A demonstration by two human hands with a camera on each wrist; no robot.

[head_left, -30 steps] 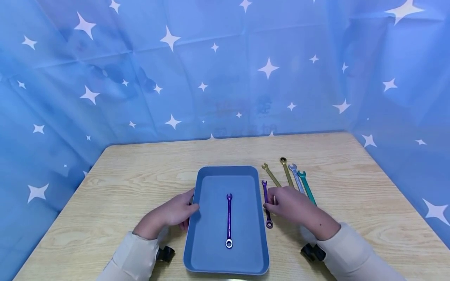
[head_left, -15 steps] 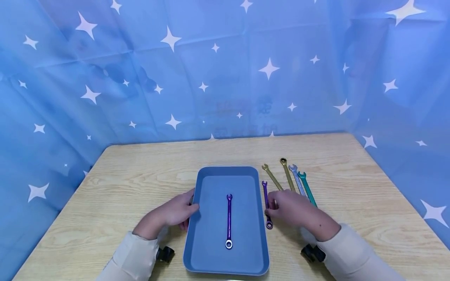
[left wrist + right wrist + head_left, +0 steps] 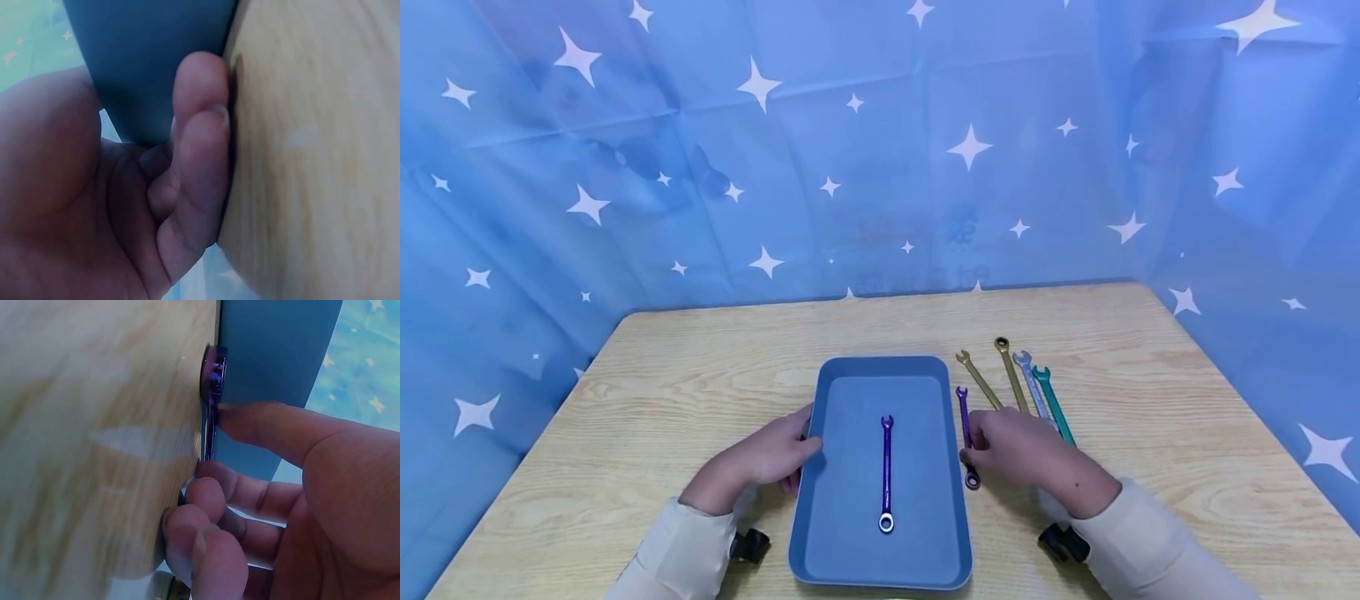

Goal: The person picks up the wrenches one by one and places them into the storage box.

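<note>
My left hand (image 3: 772, 450) grips the left wall of the blue tray (image 3: 805, 533), thumb over the rim. In the left wrist view its fingers (image 3: 203, 150) curl against the outside of the tray wall, close to the tabletop. A purple combination wrench (image 3: 887, 467) lies lengthwise inside the tray. Just outside the right wall, my right hand (image 3: 1018, 450) pinches a second purple wrench (image 3: 964, 408), which lies along the tray. The right wrist view has the thumb on the shank of this wrench (image 3: 215, 375), near its ring end, and the index fingertip just past it.
Beyond my right hand, two gold wrenches (image 3: 979, 379), a silver-blue wrench (image 3: 1032, 383) and a green wrench (image 3: 1054, 404) lie fanned out, partly hidden by it. The wooden table (image 3: 700, 367) ends against a blue starred curtain (image 3: 865, 167).
My right hand has slid slightly toward me along the second purple wrench. The left hand, the tray and the wrenches stay in place; the view has shifted a little.
</note>
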